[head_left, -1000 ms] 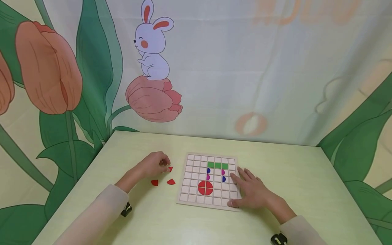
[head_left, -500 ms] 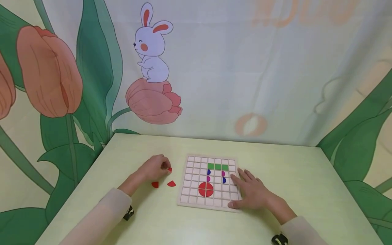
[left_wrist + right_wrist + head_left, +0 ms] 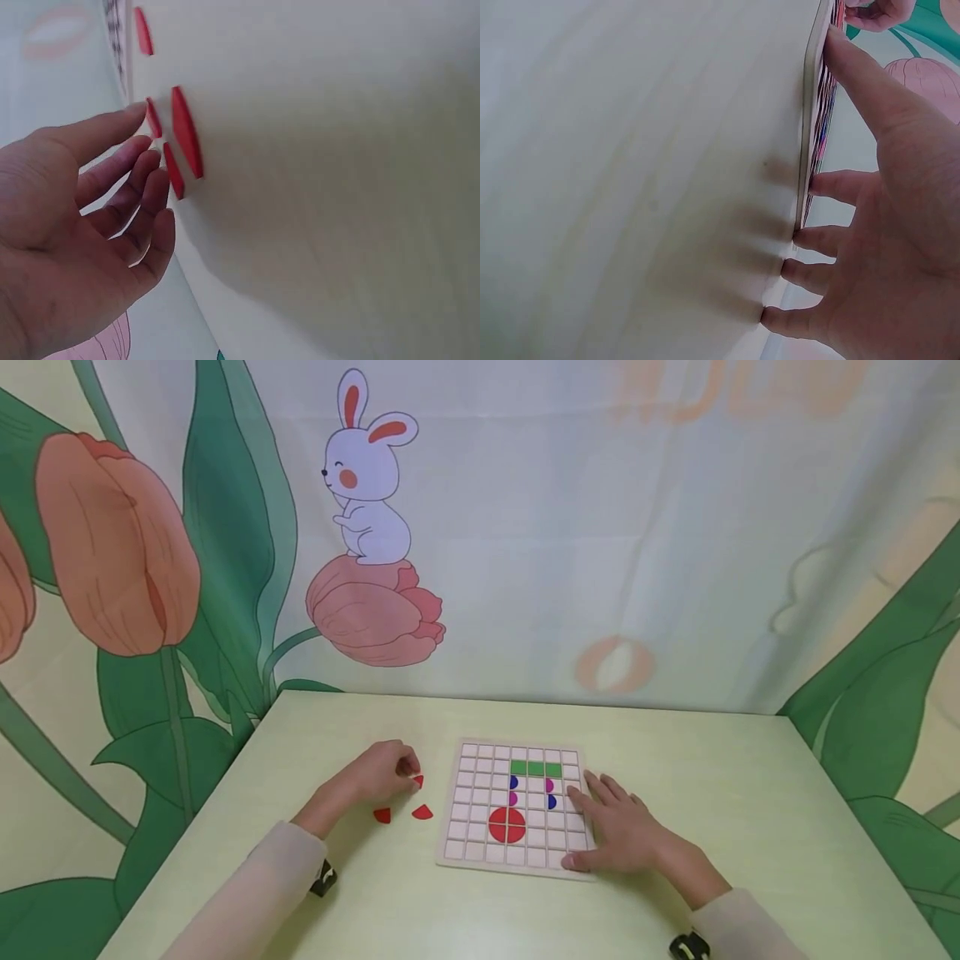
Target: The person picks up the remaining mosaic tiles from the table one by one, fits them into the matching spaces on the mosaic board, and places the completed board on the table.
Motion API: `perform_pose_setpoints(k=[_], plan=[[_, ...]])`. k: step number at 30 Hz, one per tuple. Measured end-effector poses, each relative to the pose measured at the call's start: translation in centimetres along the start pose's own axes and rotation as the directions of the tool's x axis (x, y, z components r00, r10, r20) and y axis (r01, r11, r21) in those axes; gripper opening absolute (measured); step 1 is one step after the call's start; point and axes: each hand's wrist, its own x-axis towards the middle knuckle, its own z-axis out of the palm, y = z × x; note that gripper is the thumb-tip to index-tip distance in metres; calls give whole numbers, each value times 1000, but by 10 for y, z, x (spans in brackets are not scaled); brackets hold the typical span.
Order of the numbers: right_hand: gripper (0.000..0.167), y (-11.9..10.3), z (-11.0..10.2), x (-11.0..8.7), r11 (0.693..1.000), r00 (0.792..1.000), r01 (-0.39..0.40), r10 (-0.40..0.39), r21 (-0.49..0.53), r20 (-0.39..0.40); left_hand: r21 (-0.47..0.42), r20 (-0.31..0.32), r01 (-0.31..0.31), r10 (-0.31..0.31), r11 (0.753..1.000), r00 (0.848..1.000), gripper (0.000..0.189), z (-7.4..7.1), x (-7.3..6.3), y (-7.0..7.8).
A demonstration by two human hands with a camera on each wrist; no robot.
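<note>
My left hand (image 3: 384, 772) is over the table left of the board, its thumb and index fingertip at a red quarter-circle piece (image 3: 154, 118), which they seem to pinch. Whether that piece is off the table, I cannot tell. Two more red quarter-circle pieces, one nearer the board (image 3: 423, 812) and one farther left (image 3: 383, 816), lie close by. The square gridded board (image 3: 496, 853) carries a red circle (image 3: 507, 825) of quarter pieces, a green bar (image 3: 536, 769) and small blue and magenta half-circles. My right hand (image 3: 622, 827) rests on the board's right edge, thumb at the near corner, fingers spread.
The pale table (image 3: 712, 777) surrounds the board and reaches back to a printed cloth (image 3: 525, 527) with tulips and a rabbit. Another red piece (image 3: 144, 30) shows near the top of the left wrist view.
The left fingers have drawn closer together around the red piece. The right hand keeps its place on the board. The head view has shifted slightly.
</note>
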Motion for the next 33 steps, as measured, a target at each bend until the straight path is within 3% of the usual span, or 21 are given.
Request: perform_pose_setpoints(k=[8,25,33], plan=[[114,-3,1,0,1000,1000,0,0,8,6,-30,43,3,-2,1000,999,26,-3,6,5],[114,-3,-4,-2,1000,1000,13,-13,-23,-7,-59,28,2,-1,998,1000,11,6,9,1],[114,1,-2,-1,1000,1000,19,-19,-19,-6,-65,26,-4,5,998,1000,11,-1,7,1]])
